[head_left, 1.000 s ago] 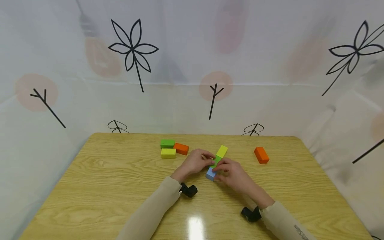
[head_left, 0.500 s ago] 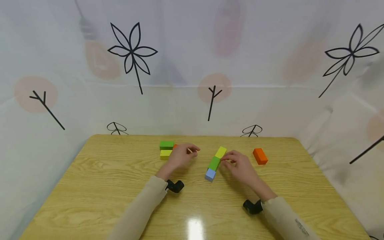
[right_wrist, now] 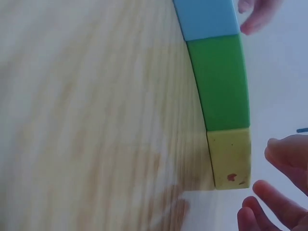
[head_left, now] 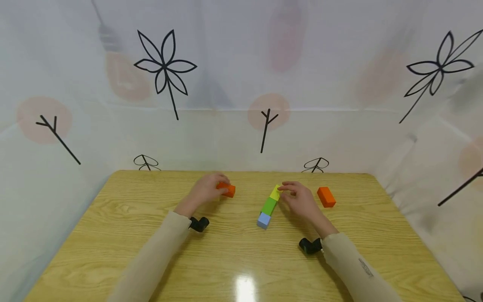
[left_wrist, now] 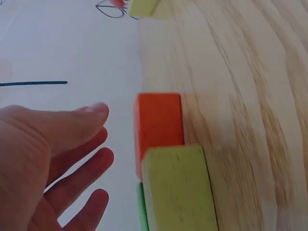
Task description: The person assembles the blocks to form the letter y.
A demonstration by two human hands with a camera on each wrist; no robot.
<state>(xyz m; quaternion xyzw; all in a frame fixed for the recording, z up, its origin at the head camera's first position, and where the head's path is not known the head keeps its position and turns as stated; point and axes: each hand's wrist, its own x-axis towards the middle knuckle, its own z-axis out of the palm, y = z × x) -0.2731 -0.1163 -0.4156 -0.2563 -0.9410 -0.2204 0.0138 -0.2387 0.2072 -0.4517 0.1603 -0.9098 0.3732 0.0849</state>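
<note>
My left hand (head_left: pixel 205 192) is over the left group of blocks, hiding most of them in the head view. In the left wrist view its fingers are spread, a little apart from an orange block (left_wrist: pixel 160 118). A yellow block (left_wrist: pixel 180 187) lies against that one, and a sliver of a green block (left_wrist: pixel 142 207) shows beside them. My right hand (head_left: pixel 302 203) hovers by the far end of a slanted row: yellow block (head_left: pixel 276 192), green block (head_left: pixel 269 206), light blue block (head_left: pixel 263 220). The right wrist view shows loosely bent fingers just beside the yellow block (right_wrist: pixel 232 156), gripping nothing.
Another orange block (head_left: pixel 326 197) lies to the right of my right hand. The wooden table (head_left: pixel 234 256) meets a patterned white cloth (head_left: pixel 226 138) at its back edge. Black wrist devices (head_left: pixel 200 224) stick out below both wrists.
My left hand has left the row of blocks and moved left to the other group. The right hand has released the row and shifted slightly up beside its yellow end.
</note>
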